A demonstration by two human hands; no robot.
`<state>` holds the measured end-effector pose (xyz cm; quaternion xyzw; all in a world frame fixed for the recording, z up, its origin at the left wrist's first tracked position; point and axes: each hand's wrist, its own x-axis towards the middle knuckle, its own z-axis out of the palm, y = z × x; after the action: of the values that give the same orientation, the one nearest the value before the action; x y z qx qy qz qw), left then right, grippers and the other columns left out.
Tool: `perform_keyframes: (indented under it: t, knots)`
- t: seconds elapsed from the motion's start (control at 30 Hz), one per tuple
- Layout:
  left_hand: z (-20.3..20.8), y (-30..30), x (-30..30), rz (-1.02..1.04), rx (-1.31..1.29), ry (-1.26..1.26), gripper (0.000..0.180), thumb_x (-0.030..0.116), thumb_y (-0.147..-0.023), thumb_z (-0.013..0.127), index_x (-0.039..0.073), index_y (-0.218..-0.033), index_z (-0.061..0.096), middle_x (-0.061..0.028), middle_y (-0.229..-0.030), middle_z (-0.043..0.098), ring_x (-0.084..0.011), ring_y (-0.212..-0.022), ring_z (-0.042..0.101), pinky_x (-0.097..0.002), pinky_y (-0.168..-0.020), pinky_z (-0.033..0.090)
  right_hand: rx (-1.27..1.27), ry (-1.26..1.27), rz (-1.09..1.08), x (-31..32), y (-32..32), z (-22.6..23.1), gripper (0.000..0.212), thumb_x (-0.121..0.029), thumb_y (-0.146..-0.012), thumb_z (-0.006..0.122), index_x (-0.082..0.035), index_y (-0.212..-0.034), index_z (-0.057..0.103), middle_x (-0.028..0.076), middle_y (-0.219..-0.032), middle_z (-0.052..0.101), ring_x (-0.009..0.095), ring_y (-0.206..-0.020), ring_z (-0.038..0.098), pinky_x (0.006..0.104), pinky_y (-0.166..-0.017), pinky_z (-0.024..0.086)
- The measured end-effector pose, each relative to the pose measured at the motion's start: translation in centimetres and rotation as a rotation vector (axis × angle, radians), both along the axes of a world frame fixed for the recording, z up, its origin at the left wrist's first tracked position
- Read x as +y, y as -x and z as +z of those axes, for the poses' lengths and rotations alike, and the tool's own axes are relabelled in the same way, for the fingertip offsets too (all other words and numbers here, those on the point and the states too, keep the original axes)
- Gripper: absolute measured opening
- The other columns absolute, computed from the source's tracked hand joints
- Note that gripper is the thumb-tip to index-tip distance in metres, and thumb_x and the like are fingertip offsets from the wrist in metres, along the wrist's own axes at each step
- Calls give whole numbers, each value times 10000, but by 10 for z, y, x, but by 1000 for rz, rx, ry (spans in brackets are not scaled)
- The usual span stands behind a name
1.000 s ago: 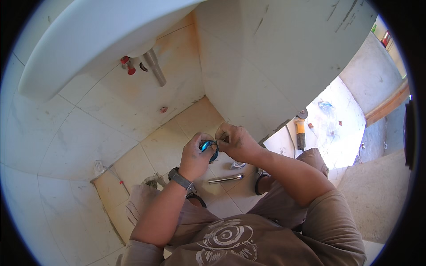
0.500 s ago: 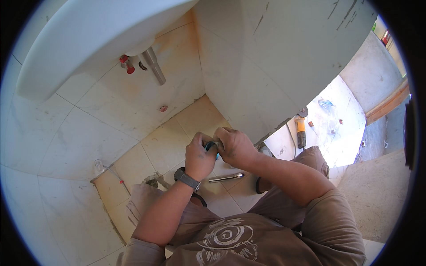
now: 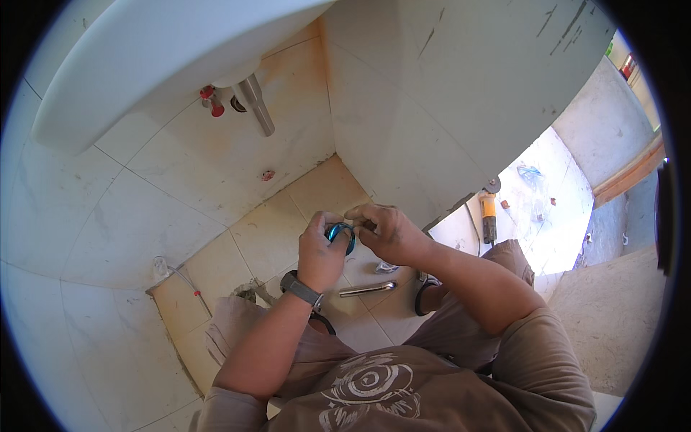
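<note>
My left hand (image 3: pixel 322 252), with a watch at its wrist, is closed around a shiny blue ring-shaped roll (image 3: pixel 340 234). The roll shows between thumb and fingers. Right beside it, my right hand (image 3: pixel 385 234) has its thumb and fingers pinched together near the roll's edge. What those fingertips hold, if anything, is too small to make out. On the floor tiles below my hands lies a chrome pipe (image 3: pixel 367 289), with a small clear packet (image 3: pixel 386 267) just beyond it.
A white washbasin (image 3: pixel 180 65) overhangs at the upper left, with a metal drain pipe (image 3: pixel 255 108) and a red fitting (image 3: pixel 212 101) beneath. A thin hose (image 3: pixel 188 284) runs along the left wall. At right, a yellow angle grinder (image 3: pixel 489 216) lies by the panel's lower edge.
My right hand has shifted slightly right, opening a small gap between the hands. More of the blue roll now shows in my left hand, and the clear packet has come into sight.
</note>
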<state>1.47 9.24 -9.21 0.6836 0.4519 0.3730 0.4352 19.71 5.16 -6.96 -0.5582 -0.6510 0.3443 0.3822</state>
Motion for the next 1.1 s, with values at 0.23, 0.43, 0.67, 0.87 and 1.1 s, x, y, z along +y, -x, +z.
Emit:
perform_keyframes:
  t: [0.23, 0.43, 0.67, 0.87, 1.1]
  knots:
    - [-13, 8, 9, -33, -117, 70, 124, 57, -930, 693, 20, -1031, 631, -84, -877, 704, -158, -800, 678, -312, -750, 542, -10, 31, -11, -1, 1, -2, 332, -129, -876, 821, 34, -1143, 709, 146, -880, 719, 215, -784, 704, 352, -720, 555]
    - [-19, 6, 8, -32, -116, 131, 123, 68, -916, 704, 25, -1006, 631, -79, -851, 698, -161, -759, 657, -322, -721, 532, -91, 25, -27, 0, 0, -5, 172, -126, -909, 767, 18, -985, 711, 166, -812, 701, 240, -694, 677, 374, -665, 527]
    - [-20, 4, 7, -40, -86, 95, 141, 69, -909, 714, 13, -999, 622, -85, -822, 696, -165, -727, 665, -326, -688, 536, -141, -36, -15, -2, 2, -11, 132, -90, -903, 686, 12, -961, 627, 201, -836, 666, 371, -757, 675, 447, -696, 530]
    - [-14, 1, 4, -10, -26, 91, 163, 53, -871, 729, 0, -986, 626, -117, -819, 706, -204, -718, 696, -341, -679, 550, -222, -198, -52, -1, 12, -23, 136, -83, -869, 647, -9, -928, 551, 227, -882, 627, 477, -823, 651, 527, -728, 525]
    - [-10, -3, 3, 45, 23, 51, 186, 52, -840, 739, -8, -980, 633, -154, -810, 710, -249, -715, 711, -363, -680, 556, -135, -213, -74, -1, 10, -24, 127, -14, -822, 649, 2, -912, 561, 198, -820, 609, 444, -752, 637, 489, -677, 522]
